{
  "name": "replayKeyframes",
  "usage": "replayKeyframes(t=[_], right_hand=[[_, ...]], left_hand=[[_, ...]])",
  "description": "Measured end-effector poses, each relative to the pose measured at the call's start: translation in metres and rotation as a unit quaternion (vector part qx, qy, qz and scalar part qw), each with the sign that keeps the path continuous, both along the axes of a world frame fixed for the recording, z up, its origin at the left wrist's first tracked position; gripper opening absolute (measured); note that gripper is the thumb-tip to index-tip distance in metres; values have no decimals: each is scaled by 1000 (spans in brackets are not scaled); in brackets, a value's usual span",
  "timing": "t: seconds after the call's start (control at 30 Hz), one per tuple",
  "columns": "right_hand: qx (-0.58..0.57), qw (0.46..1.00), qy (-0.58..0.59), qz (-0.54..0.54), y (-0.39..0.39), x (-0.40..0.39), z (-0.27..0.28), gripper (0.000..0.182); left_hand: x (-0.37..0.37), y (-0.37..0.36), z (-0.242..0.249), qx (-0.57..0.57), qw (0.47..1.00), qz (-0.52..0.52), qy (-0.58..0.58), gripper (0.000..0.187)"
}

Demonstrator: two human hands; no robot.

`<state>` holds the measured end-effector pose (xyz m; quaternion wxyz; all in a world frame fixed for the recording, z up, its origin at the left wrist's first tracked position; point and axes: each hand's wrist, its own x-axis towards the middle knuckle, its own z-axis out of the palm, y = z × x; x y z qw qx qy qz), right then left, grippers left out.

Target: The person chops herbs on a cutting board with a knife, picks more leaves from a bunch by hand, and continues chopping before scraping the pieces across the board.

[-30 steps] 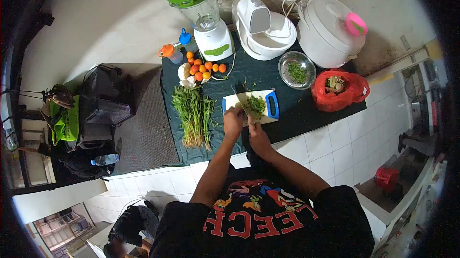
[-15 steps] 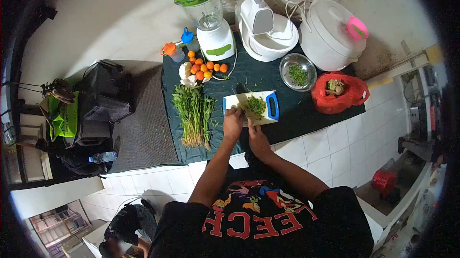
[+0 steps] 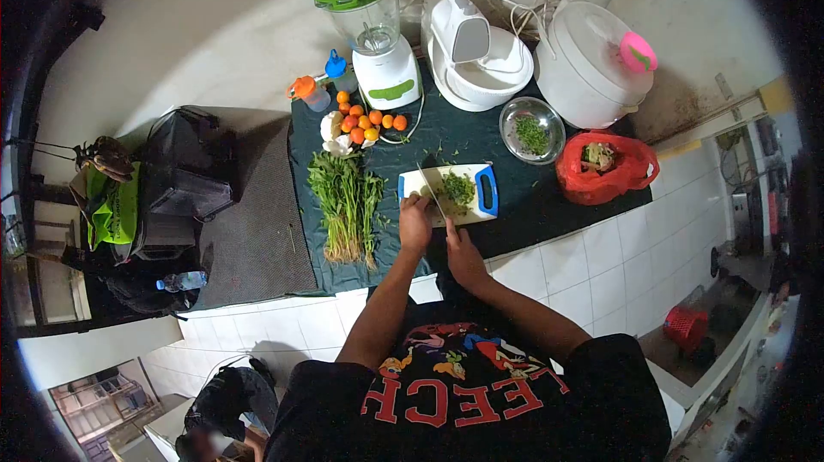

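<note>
A knife (image 3: pixel 432 191) is in my right hand (image 3: pixel 464 258), its handle wrapped by my fingers and its blade slanting up and left over the cutting board (image 3: pixel 418 179). The board is white with blue ends. My left hand (image 3: pixel 415 221) is closed at the board's left front, just left of the blade; whatever its fingers hold is hidden. Chopped green herbs (image 3: pixel 458 191) lie in a heap right of the blade. Left of the board rests a bundle of leafy greens (image 3: pixel 342 200) with roots towards me. A metal bowl (image 3: pixel 510 146) with chopped greens stands behind, to the right.
Small orange fruits (image 3: pixel 356 121) and white garlic-like bulbs (image 3: pixel 333 131) lie behind the greens. A blender (image 3: pixel 382 75), stand mixer (image 3: pixel 468 41) and large white lidded pot (image 3: pixel 584 67) line the back. A red bag (image 3: pixel 592 183) sits right. Another person (image 3: pixel 232 402) bends at lower left.
The knife blade has tipped from nearly upright to leaning further left, showing its bright flat side. Both hands stay in nearly the same place on the board.
</note>
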<state>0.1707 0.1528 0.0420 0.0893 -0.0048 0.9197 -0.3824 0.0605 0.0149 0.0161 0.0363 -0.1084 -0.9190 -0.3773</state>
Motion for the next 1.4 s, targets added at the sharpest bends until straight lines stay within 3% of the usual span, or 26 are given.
replayKeyframes(t=[0.23, 0.33, 0.67, 0.73, 0.83, 0.93, 1.0, 1.37, 1.4], right_hand=[[-7, 989, 147, 1, -4, -30, -10, 70], [-46, 994, 97, -22, -2, -24, 3, 60], [-5, 1000, 24, -11, -5, -20, -3, 59], [-36, 986, 162, -2, -5, -31, -12, 71], [-28, 975, 219, -8, -3, -37, -13, 69], [-81, 987, 133, -33, 1, -17, 0, 54], [-64, 989, 128, -23, -1, -6, 1, 55], [-39, 988, 149, -4, -5, -30, -13, 67], [-20, 994, 108, -12, -5, -37, -11, 68]], left_hand=[[-1, -1, 2, 45, 998, 42, -22, 14], [-3, -3, 1, 76, 995, 60, -34, 13], [8, -6, -2, -29, 998, -23, 53, 22], [11, -6, 7, -49, 995, -35, 83, 23], [12, -8, 7, -68, 993, -46, 84, 22], [9, -9, -2, -42, 997, -36, 55, 19], [8, -7, -3, 4, 999, -18, 36, 17], [9, -2, 12, 10, 1000, 11, 10, 16], [9, -2, 10, 19, 999, 26, 1, 16]])
